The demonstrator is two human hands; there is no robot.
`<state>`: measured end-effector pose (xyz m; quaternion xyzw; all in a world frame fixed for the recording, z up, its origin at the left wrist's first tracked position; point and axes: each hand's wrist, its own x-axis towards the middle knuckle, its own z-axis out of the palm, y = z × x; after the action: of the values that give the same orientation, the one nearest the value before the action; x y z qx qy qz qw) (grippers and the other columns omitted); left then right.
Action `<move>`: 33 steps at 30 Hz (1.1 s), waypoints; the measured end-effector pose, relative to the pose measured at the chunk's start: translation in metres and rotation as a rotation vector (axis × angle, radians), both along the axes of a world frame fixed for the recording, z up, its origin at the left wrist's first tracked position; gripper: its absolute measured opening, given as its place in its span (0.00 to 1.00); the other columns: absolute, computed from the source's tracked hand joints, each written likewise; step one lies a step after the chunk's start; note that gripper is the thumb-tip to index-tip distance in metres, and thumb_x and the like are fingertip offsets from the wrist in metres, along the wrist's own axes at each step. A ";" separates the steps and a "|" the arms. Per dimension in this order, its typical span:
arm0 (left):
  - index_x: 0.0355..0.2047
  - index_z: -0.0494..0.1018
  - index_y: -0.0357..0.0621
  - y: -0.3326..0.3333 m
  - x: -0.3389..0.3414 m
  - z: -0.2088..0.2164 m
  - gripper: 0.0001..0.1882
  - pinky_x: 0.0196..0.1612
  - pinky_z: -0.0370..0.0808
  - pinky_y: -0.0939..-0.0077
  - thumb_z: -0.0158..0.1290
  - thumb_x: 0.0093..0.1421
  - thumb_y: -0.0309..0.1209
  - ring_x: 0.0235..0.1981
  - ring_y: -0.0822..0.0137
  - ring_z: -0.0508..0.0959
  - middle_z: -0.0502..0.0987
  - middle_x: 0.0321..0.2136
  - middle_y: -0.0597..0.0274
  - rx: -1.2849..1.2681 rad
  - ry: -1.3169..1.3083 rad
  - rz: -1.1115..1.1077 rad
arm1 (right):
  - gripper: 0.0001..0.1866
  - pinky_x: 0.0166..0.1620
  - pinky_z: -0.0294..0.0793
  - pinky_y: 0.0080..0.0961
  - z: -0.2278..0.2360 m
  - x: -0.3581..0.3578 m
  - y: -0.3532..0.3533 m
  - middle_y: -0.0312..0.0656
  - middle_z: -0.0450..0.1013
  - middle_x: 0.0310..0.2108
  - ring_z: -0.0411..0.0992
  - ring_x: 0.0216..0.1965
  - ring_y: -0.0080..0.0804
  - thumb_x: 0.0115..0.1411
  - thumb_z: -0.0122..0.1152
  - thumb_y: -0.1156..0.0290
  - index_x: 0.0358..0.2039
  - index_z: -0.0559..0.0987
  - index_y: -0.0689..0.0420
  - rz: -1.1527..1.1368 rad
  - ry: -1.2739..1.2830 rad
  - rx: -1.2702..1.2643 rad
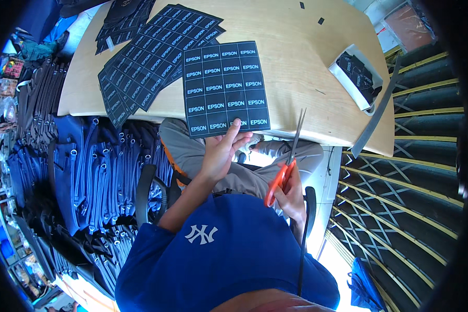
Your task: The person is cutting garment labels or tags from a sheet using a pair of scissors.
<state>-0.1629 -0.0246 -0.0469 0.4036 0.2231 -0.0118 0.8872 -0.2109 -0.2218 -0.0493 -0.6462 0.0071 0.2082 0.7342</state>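
Note:
My left hand (222, 151) grips the lower edge of a dark sheet of printed labels (224, 86), thumb on top and fingers beneath. White lines divide this sheet into a grid of rectangles with pale lettering. To its right, my right hand (292, 196) is closed round the orange handles of a pair of scissors (281, 179). The scissor blades point up toward the table's near edge, slightly parted and apart from the sheet. More label sheets (158, 54) lie fanned in an overlapping pile on the table, left of the held one.
The pale wooden table (286, 67) bears a white box (372, 78) of cut dark labels at the right, beside a dark strap (377, 112). Small dark scraps (321, 21) lie at the far side. Blue bags (96, 171) hang at the left; a folding metal gate (416, 171) stands at the right.

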 end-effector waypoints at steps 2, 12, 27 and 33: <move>0.44 0.67 0.35 0.003 -0.002 0.002 0.15 0.42 0.77 0.73 0.52 0.61 0.32 0.36 0.66 0.78 0.75 0.36 0.55 0.000 0.016 -0.005 | 0.26 0.26 0.57 0.12 -0.009 0.001 -0.006 0.32 0.59 0.25 0.58 0.24 0.15 0.51 0.61 0.77 0.48 0.59 0.62 0.048 -0.056 -0.032; 0.44 0.68 0.33 -0.002 -0.013 0.003 0.14 0.40 0.79 0.73 0.53 0.58 0.23 0.35 0.64 0.79 0.76 0.37 0.52 0.075 -0.026 0.000 | 0.24 0.27 0.57 0.10 0.007 -0.001 0.003 0.27 0.55 0.24 0.55 0.24 0.11 0.50 0.60 0.82 0.47 0.63 0.64 0.112 0.128 0.006; 0.38 0.72 0.33 -0.007 -0.011 -0.008 0.09 0.34 0.77 0.77 0.55 0.55 0.21 0.30 0.69 0.78 0.77 0.31 0.57 0.201 -0.105 0.003 | 0.15 0.25 0.55 0.13 0.032 -0.038 -0.008 0.25 0.57 0.19 0.55 0.20 0.10 0.55 0.58 0.72 0.42 0.69 0.62 0.264 0.358 -0.117; 0.38 0.72 0.33 -0.006 -0.015 -0.010 0.10 0.34 0.76 0.77 0.57 0.55 0.23 0.30 0.70 0.78 0.77 0.32 0.58 0.197 -0.049 -0.017 | 0.15 0.24 0.55 0.15 0.032 -0.043 -0.004 0.27 0.58 0.19 0.56 0.20 0.12 0.56 0.56 0.68 0.42 0.69 0.61 0.289 0.351 -0.037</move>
<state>-0.1776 -0.0310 -0.0572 0.4909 0.1977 0.0125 0.8484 -0.2541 -0.2257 -0.0178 -0.6078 0.0459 0.4204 0.6721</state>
